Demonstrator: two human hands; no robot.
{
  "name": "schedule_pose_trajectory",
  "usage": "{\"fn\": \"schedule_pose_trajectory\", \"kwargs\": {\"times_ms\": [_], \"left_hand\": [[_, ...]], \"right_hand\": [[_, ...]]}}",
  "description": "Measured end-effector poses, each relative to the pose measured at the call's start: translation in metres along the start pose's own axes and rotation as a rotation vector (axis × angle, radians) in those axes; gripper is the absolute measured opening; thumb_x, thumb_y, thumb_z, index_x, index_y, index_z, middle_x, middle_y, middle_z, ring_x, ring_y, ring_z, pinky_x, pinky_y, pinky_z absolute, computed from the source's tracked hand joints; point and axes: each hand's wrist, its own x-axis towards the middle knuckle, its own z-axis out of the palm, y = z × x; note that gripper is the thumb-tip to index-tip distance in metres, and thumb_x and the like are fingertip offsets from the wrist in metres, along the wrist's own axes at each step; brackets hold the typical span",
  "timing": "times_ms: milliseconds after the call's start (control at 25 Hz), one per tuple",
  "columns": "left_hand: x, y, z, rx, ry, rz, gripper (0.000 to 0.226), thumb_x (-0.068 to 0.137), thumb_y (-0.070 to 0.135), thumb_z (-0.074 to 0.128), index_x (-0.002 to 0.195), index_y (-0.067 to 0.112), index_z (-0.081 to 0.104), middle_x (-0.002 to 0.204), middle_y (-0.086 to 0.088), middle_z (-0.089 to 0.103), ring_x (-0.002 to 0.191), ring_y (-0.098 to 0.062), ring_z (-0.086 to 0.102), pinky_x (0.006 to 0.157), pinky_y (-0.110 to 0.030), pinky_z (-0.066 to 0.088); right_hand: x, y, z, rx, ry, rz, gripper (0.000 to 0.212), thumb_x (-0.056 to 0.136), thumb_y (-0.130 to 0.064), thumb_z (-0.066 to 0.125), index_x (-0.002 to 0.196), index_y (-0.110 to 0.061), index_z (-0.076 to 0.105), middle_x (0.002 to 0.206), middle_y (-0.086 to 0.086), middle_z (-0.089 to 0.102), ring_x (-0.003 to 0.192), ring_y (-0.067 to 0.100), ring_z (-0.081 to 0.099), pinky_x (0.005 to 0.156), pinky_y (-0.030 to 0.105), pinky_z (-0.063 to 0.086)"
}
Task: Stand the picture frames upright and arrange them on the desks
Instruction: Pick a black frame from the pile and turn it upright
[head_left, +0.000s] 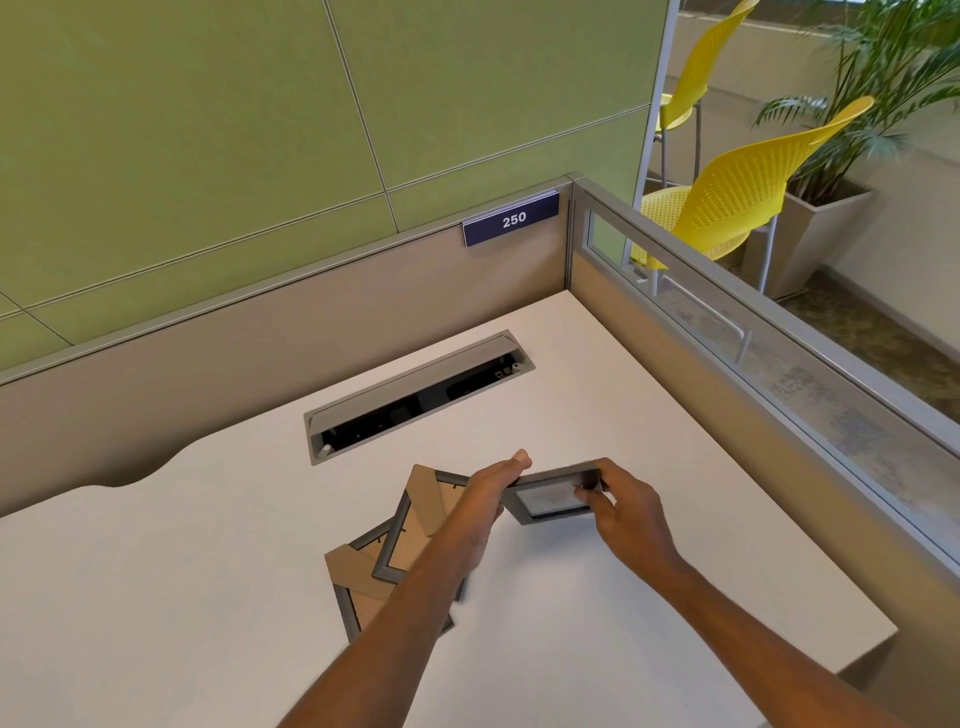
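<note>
Both hands hold a small dark grey picture frame (551, 500) just above the white desk (208, 571), its glass face tilted toward me. My left hand (491, 488) grips its left edge, thumb on the top rim. My right hand (623, 506) pinches its right side. Two more grey frames lie face down to the left, showing brown cardboard backs: one (415, 519) overlaps the other (358, 582). My left forearm hides part of both.
An open grey cable hatch (415, 397) is set into the desk behind the frames. Beige partitions (260, 332) close the back and right sides, with a "250" sign (511, 220). Yellow chairs (737, 192) and a potted plant (893, 78) stand beyond the right partition.
</note>
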Motion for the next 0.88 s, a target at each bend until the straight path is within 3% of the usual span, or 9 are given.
{"fn": "schedule_pose_trajectory", "kwargs": {"times_ms": [80,160,320,520,600,720,880], "left_hand": [[0.005,0.002,0.003,-0.057,0.033,-0.006,0.071,0.088,0.082,0.061,0.122,0.023,0.083,0.121,0.0,0.084,0.127,-0.021,0.072,0.118,-0.039,0.047],[0.01,0.005,0.006,-0.095,0.076,-0.008,0.079,0.092,0.088,0.049,0.125,0.022,0.079,0.11,-0.003,0.087,0.116,-0.025,0.078,0.11,-0.042,0.055],[0.021,0.012,0.008,-0.127,0.087,-0.015,0.085,0.086,0.091,0.046,0.133,0.027,0.075,0.114,-0.005,0.086,0.118,-0.03,0.077,0.108,-0.051,0.058],[0.034,0.017,0.01,-0.133,0.071,-0.01,0.099,0.075,0.103,0.047,0.128,0.026,0.079,0.11,-0.006,0.087,0.112,-0.029,0.08,0.094,-0.045,0.062],[0.038,0.019,0.013,-0.143,0.088,-0.007,0.102,0.067,0.106,0.052,0.125,0.028,0.08,0.11,-0.005,0.087,0.112,-0.029,0.08,0.092,-0.043,0.062],[0.045,0.022,0.02,-0.162,0.116,-0.018,0.095,0.061,0.105,0.06,0.116,0.031,0.083,0.106,-0.004,0.088,0.11,-0.028,0.08,0.084,-0.041,0.062],[0.054,0.024,0.027,-0.189,0.128,-0.031,0.084,0.065,0.098,0.065,0.113,0.031,0.083,0.103,-0.002,0.088,0.11,-0.029,0.079,0.076,-0.038,0.061]], "right_hand": [[0.008,-0.002,0.0,0.069,-0.033,0.082,0.016,0.104,-0.019,0.07,0.117,-0.027,0.063,0.112,-0.006,0.077,0.105,0.013,0.074,0.076,0.017,0.064],[0.018,-0.004,-0.002,0.131,-0.052,0.169,0.02,0.104,-0.024,0.071,0.122,-0.025,0.062,0.117,-0.003,0.076,0.108,0.015,0.073,0.079,0.023,0.067],[0.037,-0.008,-0.008,0.343,-0.101,0.29,0.035,0.101,-0.017,0.076,0.133,-0.023,0.063,0.127,-0.001,0.077,0.115,0.017,0.075,0.094,0.043,0.067],[0.054,-0.008,-0.016,0.422,-0.179,0.322,0.037,0.098,-0.014,0.079,0.128,-0.031,0.064,0.125,-0.003,0.078,0.116,0.016,0.075,0.091,0.037,0.067],[0.059,-0.006,-0.017,0.403,-0.187,0.325,0.041,0.097,-0.014,0.08,0.133,-0.026,0.064,0.126,-0.001,0.078,0.118,0.019,0.075,0.094,0.041,0.067],[0.066,-0.002,-0.016,0.393,-0.178,0.344,0.046,0.096,-0.012,0.081,0.138,-0.018,0.063,0.13,0.004,0.077,0.12,0.023,0.074,0.1,0.05,0.064],[0.074,0.006,-0.015,0.369,-0.168,0.359,0.046,0.095,-0.013,0.082,0.136,-0.023,0.064,0.128,0.0,0.076,0.119,0.019,0.073,0.098,0.044,0.065]]}}
